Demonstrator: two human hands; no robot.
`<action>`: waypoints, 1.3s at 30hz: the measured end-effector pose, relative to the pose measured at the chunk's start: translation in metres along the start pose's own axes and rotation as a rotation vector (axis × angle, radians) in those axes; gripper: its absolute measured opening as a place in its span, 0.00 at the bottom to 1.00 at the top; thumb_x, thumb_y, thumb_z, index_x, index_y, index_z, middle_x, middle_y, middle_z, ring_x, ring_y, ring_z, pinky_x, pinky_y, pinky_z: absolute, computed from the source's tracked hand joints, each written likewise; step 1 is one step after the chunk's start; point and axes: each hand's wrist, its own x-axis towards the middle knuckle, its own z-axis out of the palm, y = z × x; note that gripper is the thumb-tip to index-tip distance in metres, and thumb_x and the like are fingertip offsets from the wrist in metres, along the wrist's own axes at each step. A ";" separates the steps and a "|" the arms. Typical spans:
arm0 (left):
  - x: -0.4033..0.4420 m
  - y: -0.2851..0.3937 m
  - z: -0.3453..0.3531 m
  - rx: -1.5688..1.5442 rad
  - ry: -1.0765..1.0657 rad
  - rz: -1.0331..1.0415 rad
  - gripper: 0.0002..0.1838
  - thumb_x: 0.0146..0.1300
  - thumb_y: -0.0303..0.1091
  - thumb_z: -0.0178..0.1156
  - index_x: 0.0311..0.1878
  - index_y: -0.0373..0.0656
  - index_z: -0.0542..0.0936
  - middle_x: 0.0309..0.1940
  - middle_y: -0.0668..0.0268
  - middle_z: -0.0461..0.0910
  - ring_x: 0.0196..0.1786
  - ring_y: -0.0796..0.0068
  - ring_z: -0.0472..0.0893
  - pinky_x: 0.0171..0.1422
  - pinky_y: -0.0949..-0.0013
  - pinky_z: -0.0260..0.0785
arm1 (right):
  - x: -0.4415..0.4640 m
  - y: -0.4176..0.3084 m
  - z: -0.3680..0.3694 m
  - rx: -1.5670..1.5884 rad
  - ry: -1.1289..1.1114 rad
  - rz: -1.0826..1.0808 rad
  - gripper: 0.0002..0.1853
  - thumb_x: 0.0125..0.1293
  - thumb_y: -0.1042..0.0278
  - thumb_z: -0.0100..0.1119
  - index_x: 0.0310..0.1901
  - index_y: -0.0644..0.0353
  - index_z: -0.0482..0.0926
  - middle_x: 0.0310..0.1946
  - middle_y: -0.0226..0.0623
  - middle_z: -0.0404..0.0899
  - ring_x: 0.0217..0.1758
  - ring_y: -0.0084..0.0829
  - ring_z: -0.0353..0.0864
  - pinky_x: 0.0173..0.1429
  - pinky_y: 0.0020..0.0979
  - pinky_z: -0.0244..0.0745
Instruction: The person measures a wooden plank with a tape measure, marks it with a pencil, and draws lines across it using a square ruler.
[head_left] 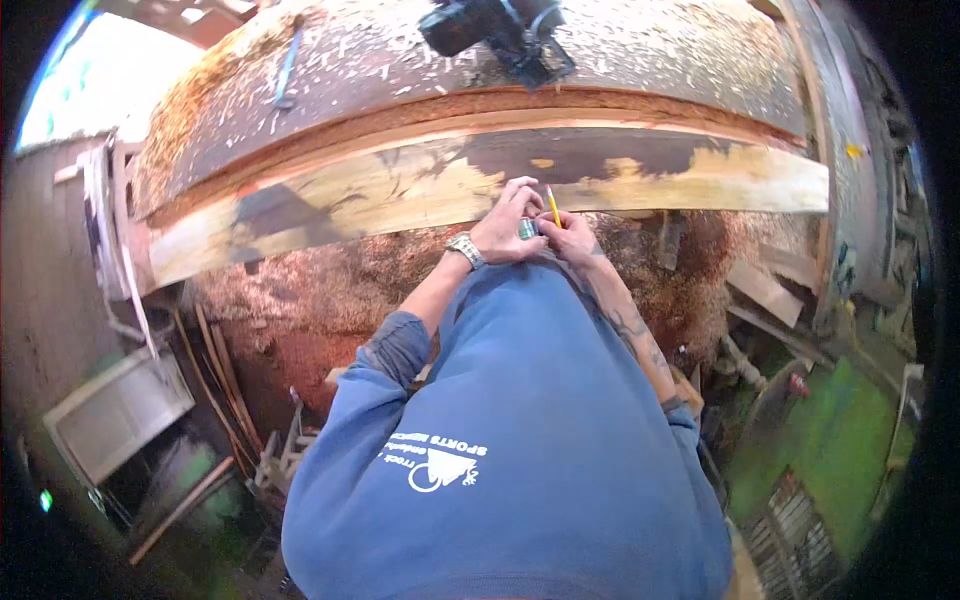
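A yellow pencil stands upright in my right hand, whose fingers are pinched around it near the front edge of a long wooden board. Close beside it, my left hand, with a metal watch on the wrist, has its fingers curled around a small greenish object between the two hands. What this object is, I cannot make out. Pale wood and dark patches mark the board, which runs across the view just beyond my hands.
Behind the board, a surface strewn with wood shavings holds a dark power tool and a blue bar-like tool. Sawdust lies below the board. Wood offcuts lie at the right, a grey panel at the left.
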 end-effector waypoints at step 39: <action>-0.095 -0.106 -0.125 0.614 0.008 -0.763 0.22 0.67 0.57 0.58 0.48 0.50 0.87 0.43 0.54 0.87 0.49 0.51 0.85 0.54 0.52 0.76 | 0.060 0.020 -0.360 0.629 0.521 -0.270 0.18 0.73 0.52 0.61 0.52 0.59 0.75 0.37 0.32 0.79 0.27 0.19 0.68 0.25 0.22 0.62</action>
